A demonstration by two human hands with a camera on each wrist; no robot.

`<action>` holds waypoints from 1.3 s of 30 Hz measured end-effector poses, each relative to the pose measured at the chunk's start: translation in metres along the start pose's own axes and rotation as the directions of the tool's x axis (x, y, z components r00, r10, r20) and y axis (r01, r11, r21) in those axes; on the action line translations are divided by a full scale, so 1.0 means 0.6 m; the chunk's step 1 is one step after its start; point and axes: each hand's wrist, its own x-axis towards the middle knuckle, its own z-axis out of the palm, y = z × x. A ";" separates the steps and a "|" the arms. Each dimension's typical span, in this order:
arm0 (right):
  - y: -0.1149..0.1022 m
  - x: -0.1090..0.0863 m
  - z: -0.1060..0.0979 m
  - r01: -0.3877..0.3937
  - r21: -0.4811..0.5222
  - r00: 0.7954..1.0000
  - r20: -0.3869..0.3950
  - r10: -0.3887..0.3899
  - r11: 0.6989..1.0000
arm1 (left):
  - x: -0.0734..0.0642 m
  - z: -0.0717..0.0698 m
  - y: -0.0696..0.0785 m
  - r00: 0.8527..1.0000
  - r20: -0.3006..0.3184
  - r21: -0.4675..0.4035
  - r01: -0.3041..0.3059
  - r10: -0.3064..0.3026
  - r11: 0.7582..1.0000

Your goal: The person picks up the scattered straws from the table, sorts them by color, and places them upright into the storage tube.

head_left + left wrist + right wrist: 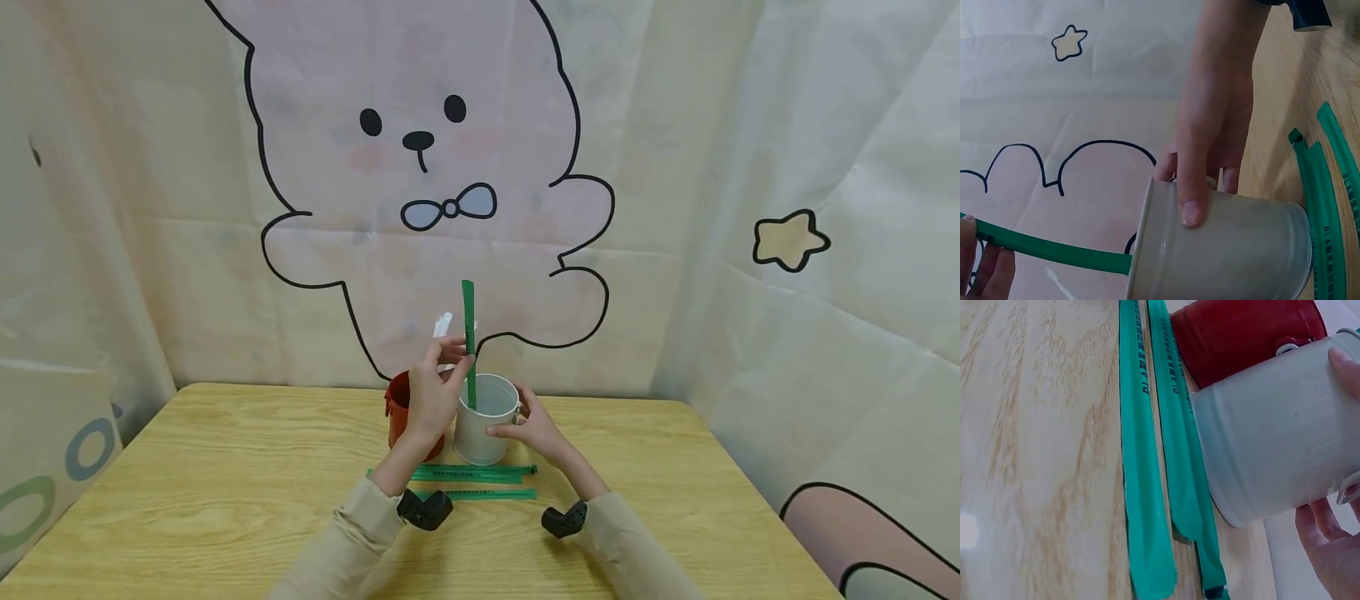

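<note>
My left hand (438, 387) pinches a green wrapped straw (469, 312) between thumb and fingers, holding it upright. The lower end of that straw reaches inside the mouth of a white metal bucket (474, 437). Around the right side of this bucket, my right hand (536, 427) has its thumb in front and its fingers behind. In the left wrist view the thumb presses on the bucket wall (1235, 244) just below the rim. A red bucket (1241, 337) stands to the left of the white one, partly hidden behind my left hand and forearm.
Several more green wrapped straws (1141, 487) with dark printing lie side by side on the wooden table (225, 500), in front of the buckets. Behind the table's far edge hangs a cloth backdrop (675, 167) printed with a cartoon animal.
</note>
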 end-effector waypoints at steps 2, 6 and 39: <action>-0.001 0.001 0.001 -0.011 0.009 1.000 0.008 0.011 1.000 | -0.003 0.005 -0.008 1.000 0.015 0.021 0.016 -0.016 1.000; 0.007 0.004 0.002 0.005 0.003 1.000 0.006 -0.005 1.000 | -0.011 0.015 -0.025 0.996 0.079 0.070 0.031 -0.036 0.997; 0.005 -0.002 0.006 -0.038 0.055 0.999 0.000 0.038 0.998 | -0.061 0.003 -0.052 0.950 0.312 0.147 -0.048 0.000 0.988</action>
